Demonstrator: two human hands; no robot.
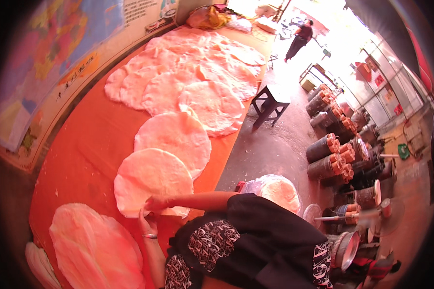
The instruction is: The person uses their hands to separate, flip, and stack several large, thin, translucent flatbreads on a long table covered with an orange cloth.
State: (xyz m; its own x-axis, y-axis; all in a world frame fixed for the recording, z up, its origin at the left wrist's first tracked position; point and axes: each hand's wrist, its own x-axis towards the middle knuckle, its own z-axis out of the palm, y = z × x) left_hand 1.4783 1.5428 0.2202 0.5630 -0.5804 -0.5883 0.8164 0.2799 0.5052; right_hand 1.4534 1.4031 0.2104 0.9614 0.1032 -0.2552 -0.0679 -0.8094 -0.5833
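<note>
Round sheet (152,176): right hand (158,203), left hand (148,220) meet at edge; fingers part-curled, hold unclear.

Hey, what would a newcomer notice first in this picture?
Probably the large, pale, round sheets, mostly overlapping along the orange-red table. Then the left hand and right hand, close together at one sheet's edge, below centre. Dark cylinders crowd the floor at right.

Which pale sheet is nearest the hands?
The round sheet, its lower edge by left hand and right hand; the lower-left sheet and upper sheets lie farther.
</note>
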